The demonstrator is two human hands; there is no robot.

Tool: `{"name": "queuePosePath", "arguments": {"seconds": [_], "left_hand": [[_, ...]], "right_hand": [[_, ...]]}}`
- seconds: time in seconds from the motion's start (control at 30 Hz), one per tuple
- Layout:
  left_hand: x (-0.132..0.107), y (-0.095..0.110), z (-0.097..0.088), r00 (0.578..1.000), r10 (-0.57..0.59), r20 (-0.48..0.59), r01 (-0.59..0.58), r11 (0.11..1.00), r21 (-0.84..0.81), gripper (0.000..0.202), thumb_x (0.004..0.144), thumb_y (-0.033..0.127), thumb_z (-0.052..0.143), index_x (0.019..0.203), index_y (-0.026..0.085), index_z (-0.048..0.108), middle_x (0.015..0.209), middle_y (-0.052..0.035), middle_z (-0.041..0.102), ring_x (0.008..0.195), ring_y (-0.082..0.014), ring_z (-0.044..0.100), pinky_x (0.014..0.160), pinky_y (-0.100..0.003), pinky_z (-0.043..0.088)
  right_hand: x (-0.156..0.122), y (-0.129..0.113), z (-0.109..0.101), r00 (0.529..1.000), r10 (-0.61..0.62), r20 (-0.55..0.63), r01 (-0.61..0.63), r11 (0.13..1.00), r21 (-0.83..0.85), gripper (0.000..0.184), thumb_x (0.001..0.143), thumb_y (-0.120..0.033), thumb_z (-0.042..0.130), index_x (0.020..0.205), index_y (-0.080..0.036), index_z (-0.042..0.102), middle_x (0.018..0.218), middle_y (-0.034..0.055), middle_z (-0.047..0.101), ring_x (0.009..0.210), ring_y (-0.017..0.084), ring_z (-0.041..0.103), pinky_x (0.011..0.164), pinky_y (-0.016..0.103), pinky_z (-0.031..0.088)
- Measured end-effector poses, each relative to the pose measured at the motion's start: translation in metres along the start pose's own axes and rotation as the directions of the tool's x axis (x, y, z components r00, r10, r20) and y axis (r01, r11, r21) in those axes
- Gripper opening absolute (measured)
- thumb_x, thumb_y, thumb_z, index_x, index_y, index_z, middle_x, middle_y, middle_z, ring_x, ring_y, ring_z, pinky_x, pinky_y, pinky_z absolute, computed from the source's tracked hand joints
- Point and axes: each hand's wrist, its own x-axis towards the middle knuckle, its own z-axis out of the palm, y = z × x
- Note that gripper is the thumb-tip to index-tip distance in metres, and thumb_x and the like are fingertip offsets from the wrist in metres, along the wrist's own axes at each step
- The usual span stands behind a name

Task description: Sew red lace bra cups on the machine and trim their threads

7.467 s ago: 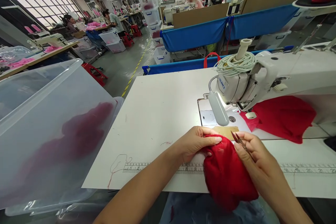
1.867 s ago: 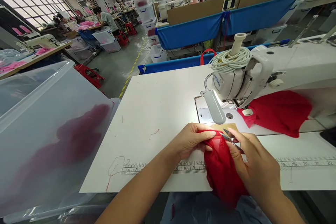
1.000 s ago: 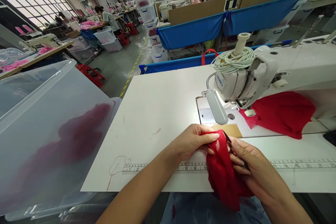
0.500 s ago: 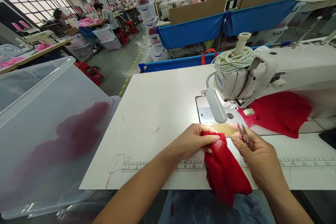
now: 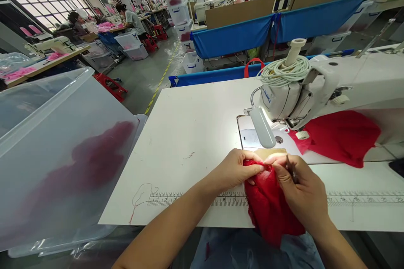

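Note:
A piece of red fabric (image 5: 271,212) hangs from my hands over the front edge of the sewing table. My left hand (image 5: 235,171) is closed on its upper left edge, thumb on top. My right hand (image 5: 306,191) pinches the fabric's top edge close beside the left fingertips. Small metal thread snips (image 5: 291,168) are tucked in that same right hand, mostly hidden by the fingers. Just beyond both hands is the white sewing machine (image 5: 284,96), with another red fabric piece (image 5: 344,136) lying beside and behind its needle area.
A printed ruler (image 5: 195,199) runs along the front of the white tabletop (image 5: 183,126), which has loose threads on it. On the left stands a large translucent bin (image 5: 104,105) with dark red material inside. Blue cloth (image 5: 233,38) hangs at the workstation opposite; people sit at other machines.
My right hand has moved left to the fabric and now pinches its top edge beside the left hand. The snips' blades, pointing up before, are now mostly covered by the fingers.

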Motion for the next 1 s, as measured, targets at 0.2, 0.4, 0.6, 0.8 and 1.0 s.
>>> {"name": "queuePosePath", "arguments": {"seconds": [0.2, 0.4, 0.6, 0.8, 1.0], "left_hand": [[-0.003, 0.004, 0.000, 0.999, 0.008, 0.042, -0.011, 0.997, 0.082, 0.025, 0.082, 0.030, 0.063, 0.064, 0.014, 0.057, 0.060, 0.0035, 0.048, 0.056, -0.0077, 0.044, 0.053, -0.022, 0.034], [-0.001, 0.002, 0.000, 0.999, -0.018, 0.047, 0.019, 0.999, -0.032, 0.012, 0.078, 0.025, 0.069, 0.078, 0.013, 0.067, 0.070, -0.0007, 0.062, 0.065, -0.0113, 0.058, 0.063, -0.024, 0.045], [0.001, -0.001, 0.001, 0.998, -0.063, 0.006, 0.063, 0.989, -0.136, 0.014, 0.079, 0.025, 0.070, 0.085, 0.013, 0.065, 0.072, -0.0014, 0.064, 0.067, -0.0110, 0.062, 0.068, -0.025, 0.050], [0.000, 0.000, 0.000, 1.000, 0.017, -0.017, -0.017, 0.999, -0.032, 0.023, 0.077, 0.034, 0.073, 0.076, 0.015, 0.061, 0.070, 0.0009, 0.060, 0.065, -0.0103, 0.056, 0.060, -0.022, 0.041], [0.000, -0.001, 0.006, 0.998, 0.068, 0.010, -0.068, 0.995, 0.072, 0.021, 0.074, 0.034, 0.076, 0.084, 0.016, 0.071, 0.077, 0.0001, 0.065, 0.074, -0.0139, 0.057, 0.069, -0.025, 0.042]], "right_hand": [[-0.001, 0.011, -0.002, 0.932, 0.261, -0.251, -0.184, 0.938, 0.293, 0.017, 0.087, -0.035, 0.064, 0.076, -0.024, 0.057, 0.076, -0.0006, 0.065, 0.060, 0.013, 0.057, 0.051, 0.023, 0.042], [0.002, 0.007, -0.002, 0.943, 0.323, -0.085, -0.189, 0.725, 0.662, 0.023, 0.082, -0.035, 0.073, 0.076, -0.021, 0.056, 0.078, -0.0020, 0.063, 0.042, 0.003, 0.042, 0.043, 0.022, 0.031], [0.008, 0.005, -0.009, 0.900, 0.425, -0.098, -0.232, 0.657, 0.718, 0.028, 0.073, -0.036, 0.081, 0.072, -0.019, 0.059, 0.087, -0.0006, 0.063, 0.042, -0.001, 0.039, 0.047, 0.021, 0.033], [0.009, 0.010, -0.014, 0.872, 0.489, -0.031, -0.309, 0.599, 0.739, 0.034, 0.072, -0.041, 0.082, 0.070, -0.019, 0.056, 0.085, -0.0003, 0.064, 0.041, -0.001, 0.034, 0.043, 0.020, 0.029], [0.000, 0.008, -0.005, 0.930, 0.361, 0.064, -0.304, 0.663, 0.684, 0.028, 0.082, -0.040, 0.074, 0.072, -0.019, 0.057, 0.082, -0.0009, 0.063, 0.040, -0.001, 0.036, 0.044, 0.021, 0.029]]}}
